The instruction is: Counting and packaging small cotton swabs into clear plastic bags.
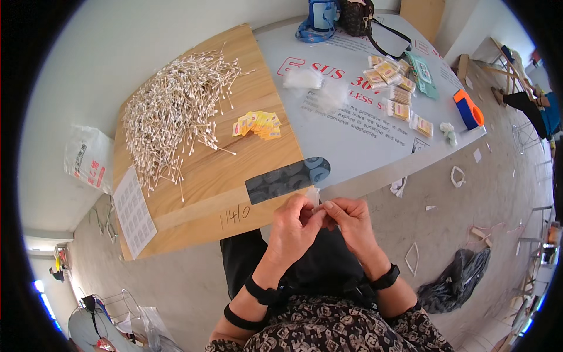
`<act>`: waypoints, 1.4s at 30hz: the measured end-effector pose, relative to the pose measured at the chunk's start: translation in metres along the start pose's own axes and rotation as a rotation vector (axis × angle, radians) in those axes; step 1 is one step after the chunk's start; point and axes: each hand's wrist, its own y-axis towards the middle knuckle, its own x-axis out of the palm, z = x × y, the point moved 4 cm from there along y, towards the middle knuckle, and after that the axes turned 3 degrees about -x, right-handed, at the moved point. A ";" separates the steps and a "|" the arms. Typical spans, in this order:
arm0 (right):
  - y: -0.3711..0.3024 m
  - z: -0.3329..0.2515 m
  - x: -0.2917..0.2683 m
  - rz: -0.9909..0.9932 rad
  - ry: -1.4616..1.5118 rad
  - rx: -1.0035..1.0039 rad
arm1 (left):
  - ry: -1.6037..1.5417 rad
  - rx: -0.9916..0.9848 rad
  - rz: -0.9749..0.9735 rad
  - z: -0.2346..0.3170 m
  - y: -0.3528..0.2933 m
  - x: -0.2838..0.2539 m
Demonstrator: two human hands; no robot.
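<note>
My left hand (295, 224) and my right hand (350, 222) meet just off the table's near edge, above my lap. Their fingers pinch a small clear plastic bag (314, 194), most of it hidden behind the fingers. Beyond them, a dark grey patch (287, 179) lies across the joint of the wood board and the film-covered sheet. A big loose heap of cotton swabs (170, 108) covers the left of the board. To its right sits a fanned pile of yellow printed cards (258, 124).
Empty clear bags (302, 78) and several filled swab packs (400, 110) lie on the grey sheet (352, 155). An orange and blue tape dispenser (469, 110) stands near its right edge. A sticker sheet (135, 212) overhangs the left corner. Bags (356, 16) stand at the back.
</note>
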 end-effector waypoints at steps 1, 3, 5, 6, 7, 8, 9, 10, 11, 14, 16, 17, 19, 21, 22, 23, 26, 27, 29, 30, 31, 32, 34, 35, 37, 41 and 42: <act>-0.001 -0.001 0.000 0.011 -0.030 -0.011 | 0.003 0.001 -0.005 0.002 0.001 0.001; -0.002 -0.003 0.000 0.026 -0.056 -0.022 | 0.089 -0.018 -0.015 0.004 0.002 0.003; -0.003 -0.004 -0.002 0.054 -0.022 0.021 | 0.019 -0.037 -0.029 0.000 0.002 0.005; -0.003 -0.004 -0.004 0.058 -0.018 0.021 | -0.053 -0.056 -0.038 -0.003 0.003 0.006; -0.002 -0.002 -0.006 0.073 0.002 0.028 | -0.051 -0.055 -0.042 -0.005 0.003 0.006; -0.002 -0.001 -0.008 0.088 0.023 0.036 | -0.152 -0.137 -0.070 -0.010 0.004 0.007; -0.003 0.000 -0.010 0.094 0.026 0.037 | -0.253 -0.219 -0.100 -0.014 0.004 0.009; -0.003 0.001 -0.011 0.092 0.038 0.031 | -0.252 -0.220 -0.106 -0.015 0.006 0.010; -0.004 0.001 -0.012 0.090 0.051 0.025 | -0.333 -0.243 -0.116 -0.016 0.007 0.012; -0.006 0.001 -0.011 0.095 0.056 0.004 | -0.461 -0.320 -0.132 -0.017 0.008 0.014; -0.006 -0.003 -0.008 0.092 0.040 -0.012 | -0.508 -0.375 -0.134 -0.019 0.008 0.015; -0.006 -0.004 -0.007 0.087 0.022 -0.029 | -0.568 -0.416 -0.134 -0.021 0.007 0.016; -0.004 -0.001 -0.010 0.098 0.015 -0.028 | -0.627 -0.457 -0.133 -0.024 0.008 0.016; -0.003 -0.002 -0.011 0.108 0.008 -0.026 | -0.841 -0.554 -0.158 -0.027 0.007 0.019; -0.004 -0.006 -0.011 0.133 -0.086 -0.047 | -0.840 -0.556 -0.157 -0.027 0.007 0.019; -0.004 -0.009 -0.011 0.158 -0.180 -0.068 | -0.813 -0.560 -0.145 -0.027 0.008 0.020; -0.004 -0.019 -0.010 0.192 -0.503 -0.270 | -0.721 -0.532 -0.132 -0.020 0.010 0.023; -0.003 -0.020 -0.009 0.190 -0.503 -0.266 | -0.656 -0.495 -0.127 -0.018 0.011 0.023; -0.002 -0.024 -0.008 0.205 -0.580 -0.308 | -0.646 -0.488 -0.121 -0.021 0.012 0.025; -0.001 -0.021 -0.010 0.202 -0.579 -0.304 | -0.634 -0.476 -0.117 -0.021 0.013 0.025; 0.001 -0.016 -0.013 0.203 -0.561 -0.277 | -0.633 -0.481 -0.113 -0.021 0.014 0.026; 0.002 -0.013 -0.016 0.203 -0.543 -0.249 | -0.637 -0.500 -0.121 -0.020 0.015 0.027; 0.002 -0.014 -0.016 0.182 -0.448 -0.203 | -0.638 -0.529 -0.118 -0.023 0.015 0.026; 0.003 -0.013 -0.016 0.168 -0.357 -0.163 | -0.720 -0.573 -0.140 -0.026 0.015 0.028; 0.006 -0.006 -0.019 0.154 -0.115 -0.055 | -0.799 -0.621 -0.159 -0.031 0.014 0.030; 0.012 0.015 -0.032 0.085 0.420 0.113 | -0.959 -0.643 -0.220 -0.042 0.014 0.032; 0.012 0.014 -0.031 0.086 0.422 0.119 | -0.996 -0.635 -0.247 -0.041 0.015 0.032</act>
